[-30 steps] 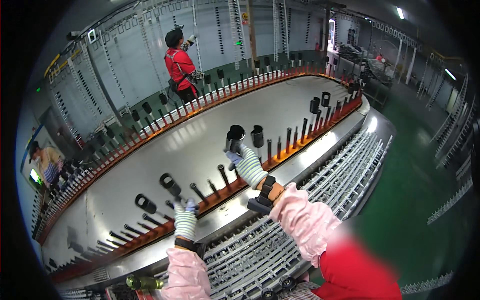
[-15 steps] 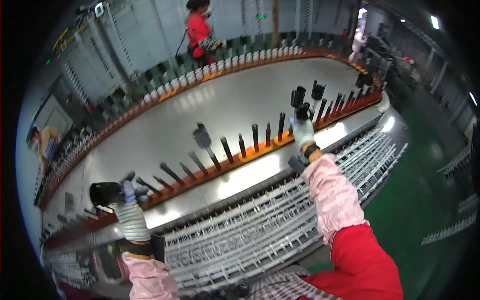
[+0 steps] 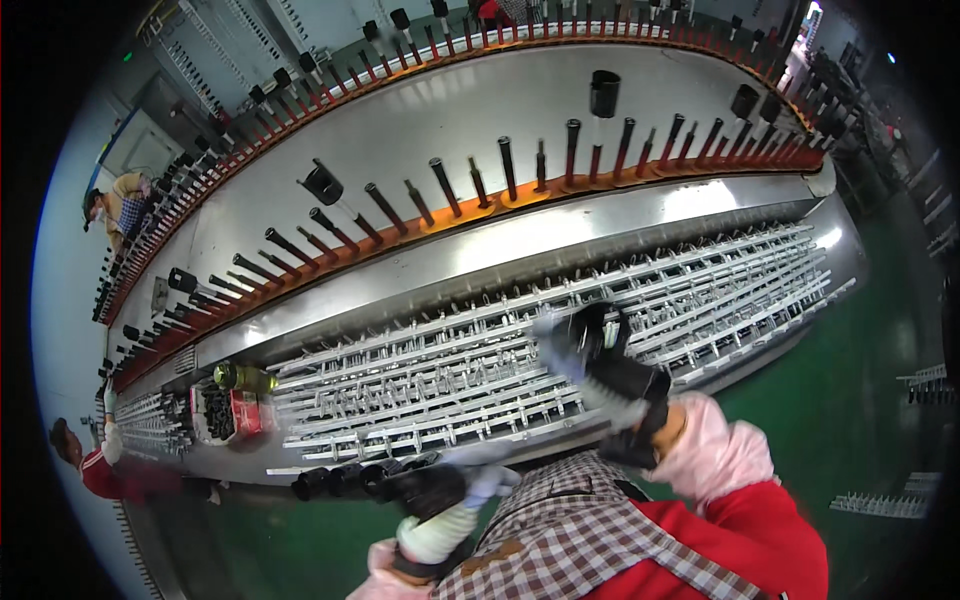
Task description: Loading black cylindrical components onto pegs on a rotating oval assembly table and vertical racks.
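Note:
My left hand [image 3: 478,490], in a striped pale glove, is low in front of my checked apron, closed around a black cup-shaped part [image 3: 428,490]. Just left of it several black cups [image 3: 345,480] stand in a row along the rack's near edge. My right hand [image 3: 572,362], gloved and smeared by motion, is over the right part of the silver racks [image 3: 450,370]. It grips black cup-shaped parts [image 3: 600,328]; how many is unclear. Hidden fingers leave the exact grip of both hands uncertain.
A curved metal table carries an orange-red conveyor track [image 3: 400,235] with upright dark rods, a few topped by black cups [image 3: 604,95]. At the left are a red box [image 3: 250,412] of small black parts and a yellowish bottle [image 3: 245,378]. Co-workers [image 3: 128,200] stand along the far left.
Both hands have come back from the track toward my body, carrying black cups. My view has tilted downward, and the red box and row of cups now show.

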Motion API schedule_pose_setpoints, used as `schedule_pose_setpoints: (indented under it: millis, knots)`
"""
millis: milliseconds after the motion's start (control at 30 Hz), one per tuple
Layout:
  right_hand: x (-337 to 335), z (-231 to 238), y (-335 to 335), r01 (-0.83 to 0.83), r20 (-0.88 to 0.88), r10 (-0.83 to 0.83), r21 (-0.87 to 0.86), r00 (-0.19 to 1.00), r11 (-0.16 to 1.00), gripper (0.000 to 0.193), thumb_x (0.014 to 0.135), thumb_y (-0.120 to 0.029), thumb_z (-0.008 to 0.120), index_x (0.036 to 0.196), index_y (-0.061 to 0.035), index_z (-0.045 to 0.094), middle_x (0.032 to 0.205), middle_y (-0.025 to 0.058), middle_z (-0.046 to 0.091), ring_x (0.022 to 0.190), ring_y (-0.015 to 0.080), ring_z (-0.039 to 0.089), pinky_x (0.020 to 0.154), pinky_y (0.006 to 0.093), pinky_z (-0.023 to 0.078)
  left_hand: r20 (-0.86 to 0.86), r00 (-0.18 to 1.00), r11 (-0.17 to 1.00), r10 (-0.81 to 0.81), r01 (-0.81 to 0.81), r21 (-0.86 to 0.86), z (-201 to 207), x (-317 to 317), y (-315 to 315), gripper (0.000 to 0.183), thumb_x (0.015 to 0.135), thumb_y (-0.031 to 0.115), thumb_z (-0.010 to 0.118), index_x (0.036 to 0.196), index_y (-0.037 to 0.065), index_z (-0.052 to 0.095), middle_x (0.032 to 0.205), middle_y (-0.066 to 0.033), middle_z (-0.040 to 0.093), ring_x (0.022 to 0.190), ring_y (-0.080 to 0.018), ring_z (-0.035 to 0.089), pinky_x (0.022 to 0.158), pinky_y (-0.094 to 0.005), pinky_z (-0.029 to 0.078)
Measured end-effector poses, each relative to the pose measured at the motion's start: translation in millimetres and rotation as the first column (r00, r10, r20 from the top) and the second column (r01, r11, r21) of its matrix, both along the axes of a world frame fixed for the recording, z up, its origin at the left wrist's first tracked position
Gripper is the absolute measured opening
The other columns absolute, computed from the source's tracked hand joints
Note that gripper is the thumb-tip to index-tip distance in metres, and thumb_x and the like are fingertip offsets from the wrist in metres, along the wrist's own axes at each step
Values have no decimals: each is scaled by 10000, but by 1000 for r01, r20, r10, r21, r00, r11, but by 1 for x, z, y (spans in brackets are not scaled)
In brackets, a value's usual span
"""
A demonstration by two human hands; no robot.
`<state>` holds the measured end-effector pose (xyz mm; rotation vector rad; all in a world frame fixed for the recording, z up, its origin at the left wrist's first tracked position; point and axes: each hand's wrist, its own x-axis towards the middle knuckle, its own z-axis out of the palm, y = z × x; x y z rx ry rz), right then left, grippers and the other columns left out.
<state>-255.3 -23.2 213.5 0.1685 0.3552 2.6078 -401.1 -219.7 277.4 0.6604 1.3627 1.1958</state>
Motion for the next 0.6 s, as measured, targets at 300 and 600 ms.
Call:
schedule_pose_setpoints:
  millis: [300,600]
  knots:
    - [20,-150,-100,-276,686,-437,672,581,687,245,829,-88,611,1064,-21,598,970,72,639,877,152,605,811,261,478,-255,920,927,298,-214,308,-177,4,-3,310,908,199,508,1112,-30,556,756,-2,529,675,-119,512,704,-263,438]
    - [-2,-114,-101,-112,644,-395,600,655,792,262,915,-190,459,1097,-60,593,883,-12,583,688,51,503,615,219,425,-258,948,980,188,-197,-9,-195,-20,13,133,837,49,625,922,81,528,771,-11,560,496,-119,532,364,-254,461]
